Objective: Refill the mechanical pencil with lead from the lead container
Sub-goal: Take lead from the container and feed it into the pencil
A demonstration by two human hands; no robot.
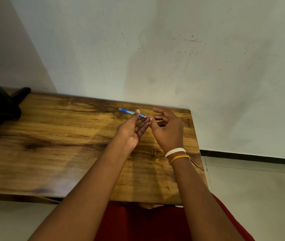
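Slim blue plastic mechanical pencil [131, 112] held over the far right part of a wooden table top [54, 136] with strong dark grain and a glossy finish. Pencil lies nearly level, one end pointing left and away, the other end at the fingertips of both hands.

Left hand [132, 130]: palm turned up and inward, fingers loosely extended, thumb pressed on top of the pencil barrel; the pencil is pinned between thumb and fingers.

Right hand [168, 127]: back of hand to camera, thumb and forefinger brought together in a fine pinch right at the near end of the pencil, other fingers curled and spread above. What the pinch holds is too small to tell.

Right wrist carries a band of white, red, orange and yellow threads [177, 154].

Lead container not made out anywhere on the table.

Wall behind is pale, matt plaster [173, 49] with scattered dark specks. Black angular object [1, 103] at the table's left end. Pale tiled floor [252, 185] to the right. Dark red cloth [141, 221] at the bottom edge, under the arms
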